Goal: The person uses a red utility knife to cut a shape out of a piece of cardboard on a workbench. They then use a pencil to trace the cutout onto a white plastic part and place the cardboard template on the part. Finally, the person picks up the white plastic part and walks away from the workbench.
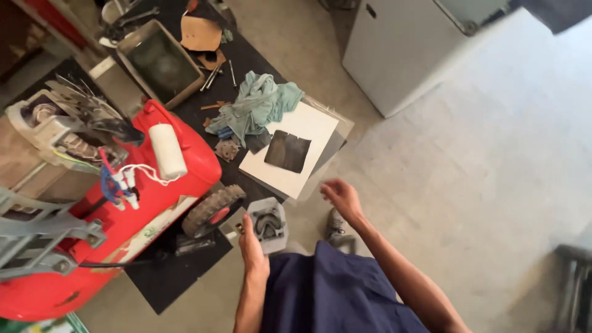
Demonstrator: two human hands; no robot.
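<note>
Head view, looking down at a concrete floor (481, 185) with a black mat (166, 280) spread on it.

Left hand (251, 246) was low over the mat edge, fingers pinched on a small dark metal part (239, 229); too small and blurred to tell what kind. Grip was closed on that part. Hand sat just beside a grey cast-metal housing (269, 224), squarish, with rounded corners, a raised rim and a dark curved recess in the middle. Housing lay on the floor at the mat's edge, between the person's left hand and a white flat board (296, 166). Could not tell whether the hand touched the housing.

Right hand (341, 197) was in the air to the right of the housing, fingers loosely curled, holding nothing. It was motion-blurred. A grey shoe (336, 225) showed just below it.

A dark grey square sheet (288, 151) lay on the white board. A crumpled pale green rag (256, 105) sat at the board's far corner, overlapping it.

Left of the housing: a red cylindrical air tank (123, 216) on its side, with a small black treaded wheel with red hub (213, 209) close to the left hand. A white paint-roller sleeve (167, 151) rested on top of the tank.

Far end of the mat: a shallow rectangular metal tray (161, 61).
</note>
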